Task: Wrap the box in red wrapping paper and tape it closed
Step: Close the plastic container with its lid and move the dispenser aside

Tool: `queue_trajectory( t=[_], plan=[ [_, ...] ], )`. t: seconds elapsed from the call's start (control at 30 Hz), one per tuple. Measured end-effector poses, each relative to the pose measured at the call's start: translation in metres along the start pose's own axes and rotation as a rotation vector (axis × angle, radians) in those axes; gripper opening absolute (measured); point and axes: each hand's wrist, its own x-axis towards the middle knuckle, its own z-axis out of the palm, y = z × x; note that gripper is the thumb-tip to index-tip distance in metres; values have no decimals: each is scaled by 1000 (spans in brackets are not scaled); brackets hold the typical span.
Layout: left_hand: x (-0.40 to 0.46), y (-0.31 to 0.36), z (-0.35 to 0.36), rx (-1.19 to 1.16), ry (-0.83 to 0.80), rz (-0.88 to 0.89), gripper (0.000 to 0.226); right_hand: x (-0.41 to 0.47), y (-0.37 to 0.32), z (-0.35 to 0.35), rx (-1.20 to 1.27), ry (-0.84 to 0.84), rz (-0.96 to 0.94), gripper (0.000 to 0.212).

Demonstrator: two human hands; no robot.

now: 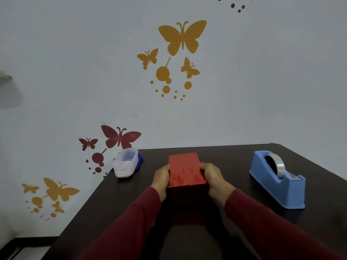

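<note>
A box covered in shiny red wrapping paper [185,168] stands on the dark table [234,158], in the middle. My left hand [161,178] grips its left side and my right hand [214,176] grips its right side, thumbs at the top edges. The fingers on the far sides are hidden by the box. A blue tape dispenser [277,180] with a roll of clear tape stands to the right, apart from my hands.
A clear plastic container with a blue lid [126,162] lies at the table's back left corner. The wall with butterfly stickers rises right behind the table. The table's left edge runs diagonally toward me.
</note>
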Motion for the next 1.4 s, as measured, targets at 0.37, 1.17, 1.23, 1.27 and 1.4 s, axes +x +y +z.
queue_trajectory(
  t=[0.37, 1.17, 1.23, 1.27, 1.4],
  plan=[
    [13, 28, -41, 373, 163, 346, 25, -35, -28, 21, -239, 37, -382, 33],
    [174, 112, -170, 1922, 65, 171, 50, 9, 61, 189, -213, -224, -184, 25],
    [179, 113, -172, 1899, 77, 221, 51, 9, 64, 188, -205, -218, -196, 25],
    [180, 112, -173, 1880, 103, 257, 51, 9, 64, 188, -205, -223, -203, 24],
    [178, 109, -176, 1789, 178, 376, 54, 7, 63, 186, -211, -236, -222, 25]
  ],
)
